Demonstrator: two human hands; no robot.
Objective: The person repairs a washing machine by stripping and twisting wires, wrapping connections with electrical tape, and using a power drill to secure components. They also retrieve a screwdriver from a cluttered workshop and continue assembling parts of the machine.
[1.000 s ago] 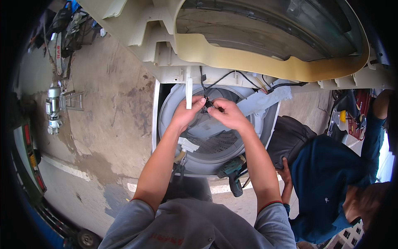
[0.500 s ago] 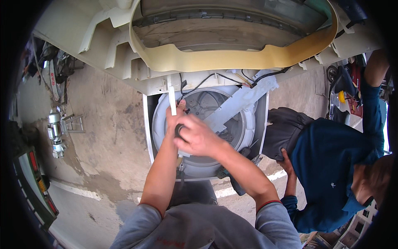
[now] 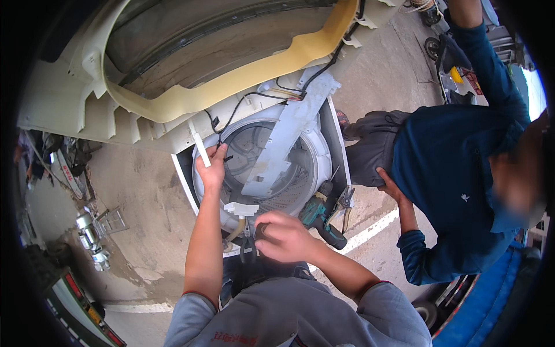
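Observation:
With its fingers pinched, my left hand point(image 3: 213, 168) holds the end of a black cable point(image 3: 232, 110) over the left side of an open washing machine tub point(image 3: 243, 136). Close by that hand, a white strip point(image 3: 200, 148) hangs down from the raised top cover point(image 3: 225, 95). My right hand point(image 3: 289, 236) is closed around a small black roll, apparently tape point(image 3: 264, 232), near the machine's front edge. Across the tub lies a pale grey plate point(image 3: 272, 153), slanting, with the cable's wires near its upper end. A white plastic piece point(image 3: 241, 209) with a hose sits at the tub's front.
A green and black cordless drill point(image 3: 318, 217) and pliers point(image 3: 347, 202) rest on the right front corner. Black-handled pliers point(image 3: 248, 246) are at the front edge. Beside the machine, at right, is a person in a dark blue shirt point(image 3: 445, 179). A silver cylindrical object point(image 3: 89, 237) lies left.
My right hand has drawn back from beside my left hand toward the machine's front edge, with the black roll in it. The left hand stays at the cable. The view has turned.

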